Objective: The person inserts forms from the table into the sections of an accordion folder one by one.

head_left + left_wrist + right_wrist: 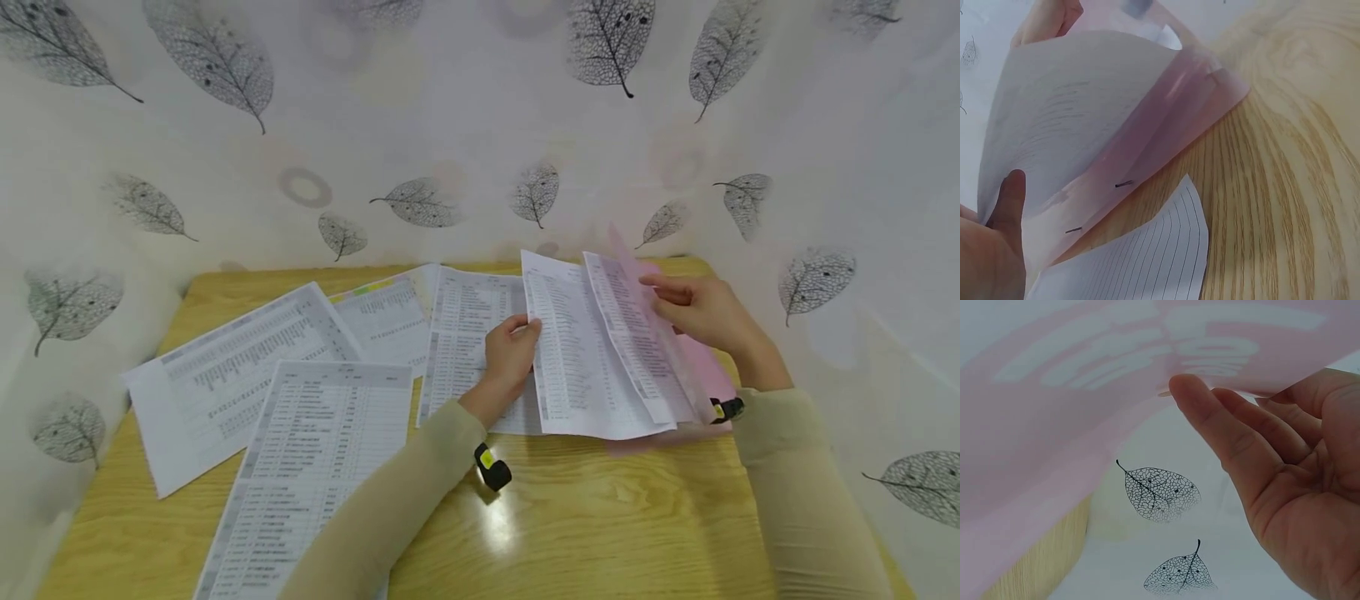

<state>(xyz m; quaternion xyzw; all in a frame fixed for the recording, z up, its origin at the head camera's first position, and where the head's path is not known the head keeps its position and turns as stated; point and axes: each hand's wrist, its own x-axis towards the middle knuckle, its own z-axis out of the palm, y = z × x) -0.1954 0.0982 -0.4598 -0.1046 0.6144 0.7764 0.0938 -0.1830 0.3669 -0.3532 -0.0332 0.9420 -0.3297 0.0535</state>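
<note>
My left hand (pixel 512 358) pinches printed sheets (pixel 577 358) by their left edge. In the left wrist view, its thumb (pixel 1011 203) lies across the face of a sheet. At the right, a pink translucent folder (pixel 708 367) lies partly under these sheets, its cover raised. My right hand (pixel 701 312) holds the edge of that cover, near the top. Close up in the right wrist view, the fingertips (pixel 1188 390) meet the edge of the pink plastic (pixel 1054 444). Another printed sheet (pixel 630 333) stands tilted between the front sheets and the cover.
Several printed sheets overlap on the left of the wooden table (pixel 585 517): a tilted one (pixel 247 375), a long one (pixel 315 450) and one with coloured tabs (pixel 382 317). Another sheet (pixel 461 333) lies behind my left hand. A leaf-patterned curtain (pixel 465 125) borders the table.
</note>
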